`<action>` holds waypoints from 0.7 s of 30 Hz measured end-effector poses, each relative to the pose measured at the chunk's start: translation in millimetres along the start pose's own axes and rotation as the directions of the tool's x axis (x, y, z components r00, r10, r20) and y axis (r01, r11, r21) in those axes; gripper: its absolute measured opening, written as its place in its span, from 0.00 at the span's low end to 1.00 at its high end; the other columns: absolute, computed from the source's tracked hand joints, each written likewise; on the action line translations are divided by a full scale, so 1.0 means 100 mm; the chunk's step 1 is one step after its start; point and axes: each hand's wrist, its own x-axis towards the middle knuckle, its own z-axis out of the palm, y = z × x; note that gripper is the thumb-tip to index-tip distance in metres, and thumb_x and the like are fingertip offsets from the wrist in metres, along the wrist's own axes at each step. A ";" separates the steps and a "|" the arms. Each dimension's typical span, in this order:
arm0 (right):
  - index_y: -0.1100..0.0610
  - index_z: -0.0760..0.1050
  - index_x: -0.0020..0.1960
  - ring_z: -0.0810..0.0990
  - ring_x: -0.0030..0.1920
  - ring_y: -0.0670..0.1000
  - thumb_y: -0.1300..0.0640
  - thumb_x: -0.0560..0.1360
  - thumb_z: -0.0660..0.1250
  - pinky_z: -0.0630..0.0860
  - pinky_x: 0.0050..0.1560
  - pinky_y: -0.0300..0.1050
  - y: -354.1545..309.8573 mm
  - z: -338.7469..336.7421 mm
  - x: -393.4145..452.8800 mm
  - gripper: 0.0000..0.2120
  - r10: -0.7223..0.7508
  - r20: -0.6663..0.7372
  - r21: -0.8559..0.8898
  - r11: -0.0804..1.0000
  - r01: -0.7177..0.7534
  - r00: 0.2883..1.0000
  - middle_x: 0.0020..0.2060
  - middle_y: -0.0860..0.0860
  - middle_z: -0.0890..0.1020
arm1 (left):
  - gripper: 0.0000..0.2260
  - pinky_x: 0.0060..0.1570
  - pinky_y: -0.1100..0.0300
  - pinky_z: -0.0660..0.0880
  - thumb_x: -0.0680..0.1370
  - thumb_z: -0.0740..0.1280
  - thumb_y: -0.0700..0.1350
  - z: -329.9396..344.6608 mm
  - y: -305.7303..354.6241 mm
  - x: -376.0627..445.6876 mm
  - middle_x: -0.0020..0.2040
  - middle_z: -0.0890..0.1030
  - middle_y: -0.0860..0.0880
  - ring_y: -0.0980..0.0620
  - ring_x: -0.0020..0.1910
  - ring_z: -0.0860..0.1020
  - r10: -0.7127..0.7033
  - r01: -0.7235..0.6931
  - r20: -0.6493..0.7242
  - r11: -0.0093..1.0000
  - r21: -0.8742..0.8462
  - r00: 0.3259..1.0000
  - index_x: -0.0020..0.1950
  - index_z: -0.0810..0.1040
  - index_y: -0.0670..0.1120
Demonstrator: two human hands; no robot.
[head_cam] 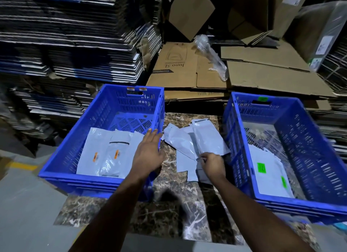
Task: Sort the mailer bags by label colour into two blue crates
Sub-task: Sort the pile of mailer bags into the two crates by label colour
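Right hand (211, 164) pinches mailer bag (185, 140) edge between crates.

A brown marbled tabletop (174, 210) occupies the near centre. Stacks of flattened dark cartons (71, 35) fill the far left. Flattened brown cardboard sheets (262, 77) lie at far centre and right, with a crumpled clear plastic wrap (210, 54) resting on them. An open cardboard box (189, 13) stands behind. Grey floor (24, 204) with a yellow line (23, 165) lies near left.

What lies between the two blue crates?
In the head view, unsorted mailer bags on the marble surface; the right hand pinches one.
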 end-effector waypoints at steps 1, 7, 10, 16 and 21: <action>0.52 0.85 0.52 0.84 0.48 0.54 0.60 0.74 0.68 0.80 0.50 0.46 0.00 -0.04 -0.04 0.10 0.030 -0.054 0.100 0.995 -0.025 0.998 0.46 0.51 0.87 | 0.29 0.76 0.55 0.53 0.78 0.63 0.52 -0.01 0.00 0.00 0.79 0.59 0.47 0.50 0.79 0.49 -0.003 0.003 0.000 1.000 0.000 1.000 0.78 0.61 0.47; 0.48 0.80 0.60 0.77 0.61 0.40 0.66 0.76 0.69 0.71 0.59 0.32 -0.14 -0.47 -0.52 0.17 -0.018 -0.015 0.717 0.697 0.024 1.000 0.58 0.38 0.81 | 0.21 0.69 0.52 0.66 0.79 0.62 0.52 -0.07 0.08 -0.08 0.69 0.75 0.46 0.46 0.72 0.68 0.106 -0.104 -0.098 0.994 0.027 0.990 0.71 0.73 0.47; 0.46 0.79 0.62 0.74 0.64 0.36 0.67 0.77 0.68 0.68 0.62 0.32 -0.19 -0.71 -0.83 0.20 -0.101 0.027 0.818 0.575 0.036 0.994 0.59 0.35 0.80 | 0.18 0.49 0.53 0.75 0.80 0.54 0.60 -0.19 0.26 -0.27 0.55 0.81 0.51 0.50 0.54 0.78 0.217 -0.217 -0.005 0.973 -0.075 0.976 0.65 0.74 0.56; 0.47 0.79 0.61 0.79 0.63 0.44 0.70 0.76 0.68 0.75 0.59 0.40 -0.26 -0.91 -1.13 0.21 -0.138 0.014 0.892 0.449 0.050 0.990 0.62 0.44 0.81 | 0.14 0.54 0.51 0.80 0.81 0.66 0.43 -0.24 0.89 -0.62 0.59 0.83 0.51 0.51 0.58 0.81 -0.007 0.048 0.050 0.463 -0.885 0.999 0.66 0.76 0.46; 0.41 0.79 0.62 0.73 0.68 0.41 0.64 0.75 0.71 0.71 0.65 0.50 -0.23 -1.02 -1.20 0.22 -0.193 -0.001 0.815 0.569 0.113 0.981 0.64 0.40 0.79 | 0.13 0.55 0.51 0.80 0.82 0.64 0.40 -0.22 1.07 -0.69 0.59 0.83 0.49 0.48 0.58 0.81 -0.024 0.098 0.096 0.339 -0.936 0.995 0.67 0.75 0.46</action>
